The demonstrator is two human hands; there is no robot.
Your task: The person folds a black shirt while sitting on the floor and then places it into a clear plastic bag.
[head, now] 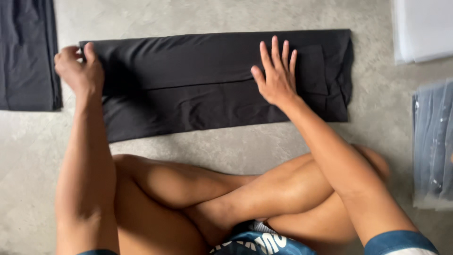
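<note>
The grey floor (226, 146) is taking up most of the view, and the person is sitting on it cross-legged, with the crossed legs (226, 193) just below the work. A long black garment (188, 89), folded into a narrow strip, is lying flat on the floor in front of the legs, running from left to right. Another dark cloth (26, 52) is lying at the far left, just beside the strip's end. A white sheet (422, 28) is sitting at the top right, and a stack of clear bags (432, 141) is resting at the right edge.

The right hand (276, 75) is pressing flat on the strip, fingers spread apart, gripping nothing. The left hand (80, 68) is closing its thumb and fingers on the strip's top left corner, pinched onto the fabric.

The lower edge is already slanting away from the upper one at the left, so a pull on that one corner is likely to skew the layers further. The flat hand is only pinning one spot, so the cloth beyond it could be sliding or bunching. The dark cloth nearby could be getting caught up with the corner.
</note>
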